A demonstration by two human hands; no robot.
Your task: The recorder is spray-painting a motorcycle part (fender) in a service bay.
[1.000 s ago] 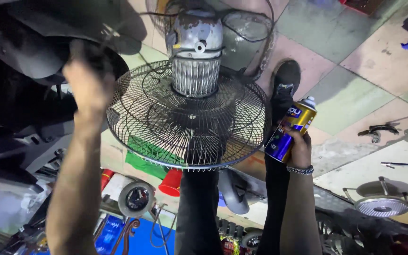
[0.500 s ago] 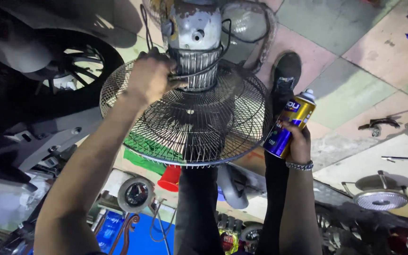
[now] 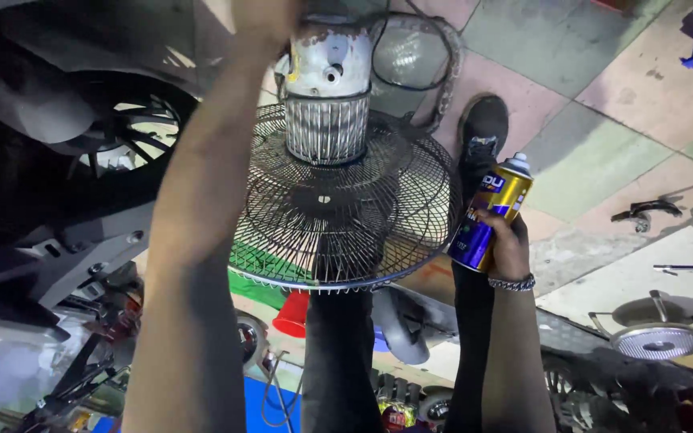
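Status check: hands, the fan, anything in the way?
Left hand up at the fan motor. Right hand grips spray can. Wire guard unobstructed.

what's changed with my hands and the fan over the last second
The left hand went from the guard's left rim across to the motor housing, then up past its top, where its grip cannot be seen. The right hand holds the spray can beside the fan guard as before.

The tiled floor (image 3: 603,144) (pink, grey and green squares) carries a round metal fan part (image 3: 658,337) and a small dark tool (image 3: 643,211).
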